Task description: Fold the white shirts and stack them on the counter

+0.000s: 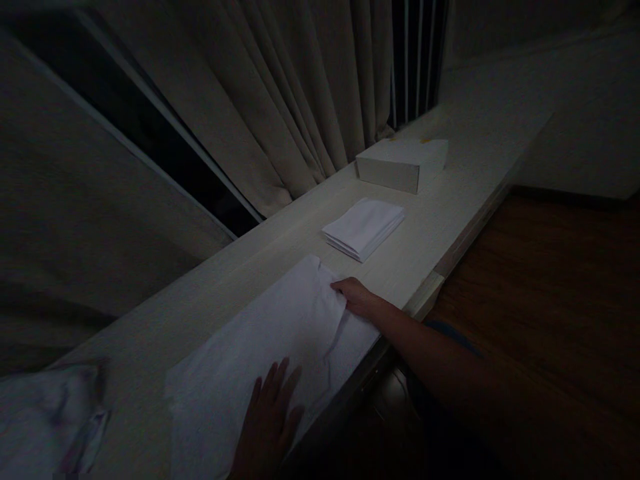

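1. Overhead, dim light. One pale long counter (pixel 210 293) ran from lower left to upper right, with one curtain (pixel 280 93) hanging in folds behind it and dark wood floor (pixel 550 300) to the right.
2. One large white cloth (pixel 265 347) lay spread flat on the counter's near edge, a crease running near its right end.
3. One crumpled cloth heap (pixel 50 420) sat at the far left, well apart from both hands.
4. One white box (pixel 400 163) stood further along; nothing lay between it and the folded stack.
5. One folded stack (pixel 363 228) of white cloths lay between box and spread cloth.
6. Right hand (pixel 356 295) pinched the spread cloth's far corner, fingers curled.
7. Left hand (pixel 267 420) pressed flat and open on the cloth's near edge.
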The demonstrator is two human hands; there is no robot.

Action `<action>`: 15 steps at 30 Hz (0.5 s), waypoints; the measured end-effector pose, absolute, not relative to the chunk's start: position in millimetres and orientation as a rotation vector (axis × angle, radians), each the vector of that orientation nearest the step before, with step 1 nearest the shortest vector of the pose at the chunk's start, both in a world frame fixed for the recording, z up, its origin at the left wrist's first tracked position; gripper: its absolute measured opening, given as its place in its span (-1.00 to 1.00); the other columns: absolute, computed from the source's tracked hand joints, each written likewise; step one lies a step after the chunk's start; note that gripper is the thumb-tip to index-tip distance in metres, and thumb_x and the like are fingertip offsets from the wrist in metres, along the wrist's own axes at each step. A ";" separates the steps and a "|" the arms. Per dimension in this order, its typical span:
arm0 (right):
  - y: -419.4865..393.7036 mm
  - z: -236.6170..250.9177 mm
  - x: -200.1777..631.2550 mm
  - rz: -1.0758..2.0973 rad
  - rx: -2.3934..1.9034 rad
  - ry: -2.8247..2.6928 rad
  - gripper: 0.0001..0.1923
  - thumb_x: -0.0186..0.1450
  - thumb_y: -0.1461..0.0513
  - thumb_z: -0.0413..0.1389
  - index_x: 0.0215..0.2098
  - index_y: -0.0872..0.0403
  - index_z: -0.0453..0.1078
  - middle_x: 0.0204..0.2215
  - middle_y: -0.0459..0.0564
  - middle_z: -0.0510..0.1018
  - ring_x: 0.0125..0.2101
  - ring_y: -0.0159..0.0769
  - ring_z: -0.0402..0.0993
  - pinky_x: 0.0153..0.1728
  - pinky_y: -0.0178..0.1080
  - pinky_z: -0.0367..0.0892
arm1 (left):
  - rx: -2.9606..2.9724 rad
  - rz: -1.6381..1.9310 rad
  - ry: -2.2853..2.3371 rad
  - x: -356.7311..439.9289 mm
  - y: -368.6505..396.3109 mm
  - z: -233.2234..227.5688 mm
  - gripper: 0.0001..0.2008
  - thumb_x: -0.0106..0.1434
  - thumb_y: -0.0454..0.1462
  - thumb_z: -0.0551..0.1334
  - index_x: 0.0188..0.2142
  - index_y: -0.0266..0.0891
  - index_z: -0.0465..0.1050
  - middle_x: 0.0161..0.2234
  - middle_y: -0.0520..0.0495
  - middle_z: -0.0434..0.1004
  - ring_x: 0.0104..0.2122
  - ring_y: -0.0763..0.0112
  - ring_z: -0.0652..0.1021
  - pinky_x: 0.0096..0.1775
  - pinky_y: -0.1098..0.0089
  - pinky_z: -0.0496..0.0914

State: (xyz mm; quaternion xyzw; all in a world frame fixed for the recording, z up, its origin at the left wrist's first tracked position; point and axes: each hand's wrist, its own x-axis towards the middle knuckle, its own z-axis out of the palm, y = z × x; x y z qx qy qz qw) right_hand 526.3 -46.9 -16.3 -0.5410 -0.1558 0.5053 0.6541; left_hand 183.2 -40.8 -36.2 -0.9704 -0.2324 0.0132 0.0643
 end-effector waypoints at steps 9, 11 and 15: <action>-48.5 -13.8 523.2 1.266 -1.125 -0.288 -0.97 0.10 0.32 0.15 -0.48 0.13 0.38 -0.62 -0.07 0.47 -0.57 -0.30 0.42 -0.45 -0.29 0.34 | -2.938 0.038 -0.712 186.0 -42.2 -31.8 -0.35 0.33 -0.08 0.05 0.34 0.06 -0.16 0.40 0.03 -0.21 0.35 0.16 -0.05 0.28 -0.09 0.04; -47.1 -9.7 523.9 1.344 -1.066 -0.287 -0.91 0.14 0.31 0.05 -0.44 0.15 0.39 -0.59 -0.01 0.49 -0.52 -0.23 0.47 -0.38 -0.22 0.39 | -2.935 0.033 -0.714 186.2 -42.3 -31.9 -0.36 0.33 -0.08 0.04 0.34 0.06 -0.16 0.40 0.03 -0.20 0.35 0.16 -0.04 0.27 -0.08 0.06; -45.3 -3.4 525.2 1.440 -1.003 -0.351 -0.79 0.19 0.26 -0.03 -0.31 0.18 0.41 -0.50 0.05 0.53 -0.40 -0.16 0.52 -0.24 -0.14 0.42 | -2.926 -0.003 -0.711 186.0 -42.2 -33.1 -0.36 0.33 -0.10 0.05 0.34 0.08 -0.15 0.39 0.02 -0.17 0.35 0.15 -0.01 0.26 -0.08 0.08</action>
